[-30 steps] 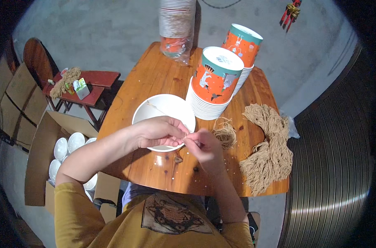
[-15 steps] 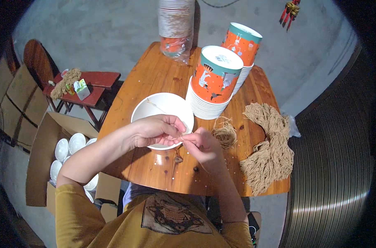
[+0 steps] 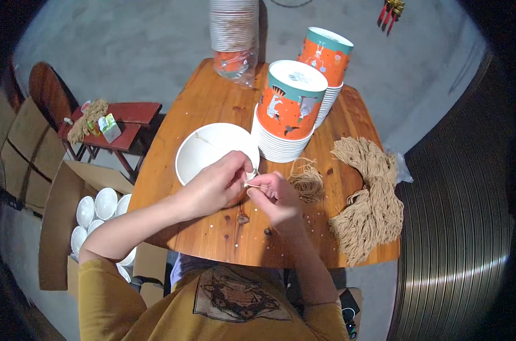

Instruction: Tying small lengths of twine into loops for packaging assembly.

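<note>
An open paper bucket (image 3: 204, 150), white inside, stands on the wooden table in front of me, with a thin tan string crossing its inner wall. At its near right rim my left hand (image 3: 215, 184) is closed, its fingertips pinching the rim. My right hand (image 3: 278, 199) meets it there, thumb and forefinger pinching a tan string (image 3: 259, 186) right at the left fingertips. The exact spot between the fingertips is partly hidden. To the right of my right hand lies a small loose coil of tan string (image 3: 307, 186).
Stacked orange-and-green paper buckets (image 3: 292, 108) stand behind, with a bagged stack (image 3: 233, 34) at the table's far edge. A large hank of tan string (image 3: 371, 199) lies on the right. On the floor at left, a cardboard box (image 3: 56, 227) holds several white cups, near a red bench (image 3: 130, 113).
My left hand has turned and shifted down to the bucket's rim. My right hand stays close beside it, still pinching string. The whole view has tilted slightly.
</note>
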Motion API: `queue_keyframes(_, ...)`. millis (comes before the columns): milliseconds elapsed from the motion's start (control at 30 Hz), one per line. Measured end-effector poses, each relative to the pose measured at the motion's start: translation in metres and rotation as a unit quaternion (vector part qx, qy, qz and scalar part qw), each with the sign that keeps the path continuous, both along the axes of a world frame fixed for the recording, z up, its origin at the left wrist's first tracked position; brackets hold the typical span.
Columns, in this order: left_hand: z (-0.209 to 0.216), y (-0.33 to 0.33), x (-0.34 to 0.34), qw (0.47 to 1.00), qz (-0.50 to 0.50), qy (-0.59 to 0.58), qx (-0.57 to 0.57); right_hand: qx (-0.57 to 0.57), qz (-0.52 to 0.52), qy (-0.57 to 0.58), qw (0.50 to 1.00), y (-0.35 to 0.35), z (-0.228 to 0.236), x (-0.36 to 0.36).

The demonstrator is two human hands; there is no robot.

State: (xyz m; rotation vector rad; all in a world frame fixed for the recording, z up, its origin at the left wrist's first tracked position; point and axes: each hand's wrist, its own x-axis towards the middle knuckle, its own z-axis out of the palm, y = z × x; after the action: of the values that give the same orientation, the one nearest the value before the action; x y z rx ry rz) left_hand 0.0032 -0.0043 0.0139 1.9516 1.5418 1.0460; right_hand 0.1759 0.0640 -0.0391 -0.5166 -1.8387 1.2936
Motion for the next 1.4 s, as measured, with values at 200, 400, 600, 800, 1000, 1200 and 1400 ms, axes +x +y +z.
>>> queue_keyframes(200,-0.003,0.0,0.005,0.98,-0.032,0.13,0.148,0.105,-0.069,-0.053,0.991,-0.001,0.007,-0.004)
queue_keyframes(400,0.0,-0.001,0.0,0.989,-0.029,0.109,0.099,0.094,-0.077,-0.079,0.989,0.0,0.007,-0.009)
queue_keyframes(600,0.001,-0.002,-0.005,0.994,-0.017,0.06,0.091,0.033,-0.07,-0.085,0.993,-0.001,-0.001,-0.016)
queue_keyframes(800,0.003,-0.013,0.001,0.982,0.063,0.144,0.107,0.088,-0.094,-0.07,0.989,-0.003,-0.004,-0.017)
queue_keyframes(1000,-0.006,-0.01,0.003,0.991,0.065,0.085,0.085,0.081,-0.102,-0.054,0.99,-0.007,-0.008,-0.019)
queue_keyframes(1200,-0.003,-0.009,0.004,0.994,0.102,0.038,0.0,0.043,-0.09,-0.061,0.993,-0.009,-0.005,-0.017)
queue_keyframes(1400,-0.005,-0.009,0.003,0.995,0.101,0.013,0.003,0.075,-0.098,-0.051,0.991,-0.01,-0.006,-0.016)
